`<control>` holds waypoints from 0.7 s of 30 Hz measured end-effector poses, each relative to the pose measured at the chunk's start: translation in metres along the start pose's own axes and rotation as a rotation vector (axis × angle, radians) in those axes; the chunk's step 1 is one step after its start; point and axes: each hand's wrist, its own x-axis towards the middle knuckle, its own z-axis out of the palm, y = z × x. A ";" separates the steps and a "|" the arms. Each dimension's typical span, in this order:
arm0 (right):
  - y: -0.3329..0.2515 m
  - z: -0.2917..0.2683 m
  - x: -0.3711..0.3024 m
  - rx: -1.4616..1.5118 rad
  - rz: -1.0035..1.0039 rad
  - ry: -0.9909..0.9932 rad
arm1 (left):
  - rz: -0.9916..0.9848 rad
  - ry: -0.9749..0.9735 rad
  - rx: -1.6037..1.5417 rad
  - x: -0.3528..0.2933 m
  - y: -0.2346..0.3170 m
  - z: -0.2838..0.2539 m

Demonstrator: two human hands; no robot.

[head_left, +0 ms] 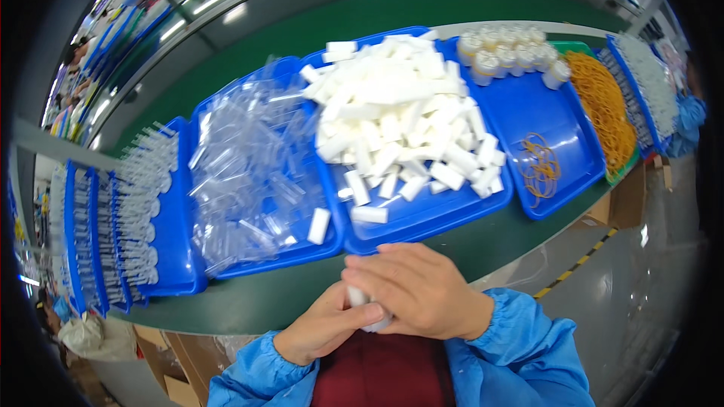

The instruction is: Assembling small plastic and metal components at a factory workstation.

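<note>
L hand (324,332) cups under a small white piece (360,300), thumb pressed on it; R hand (418,290) folds over the top, fingers pinching it. Piece sits between both palms, mostly hidden. Looks light, stiff, smooth, prob. slippery; best held by its long sides. Beyond the grip: blue tray (422,218) w/ white blocks (400,117).

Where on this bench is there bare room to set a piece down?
Bare patches: the blue tray between the rubber bands and the white cups; the green bench strip between the trays and both hands, left hand and right hand. Crowded: the white blocks and clear pieces trays.
</note>
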 end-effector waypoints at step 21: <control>0.132 -0.152 -0.071 -0.444 0.656 0.527 | 0.276 0.331 0.557 0.028 -0.009 0.021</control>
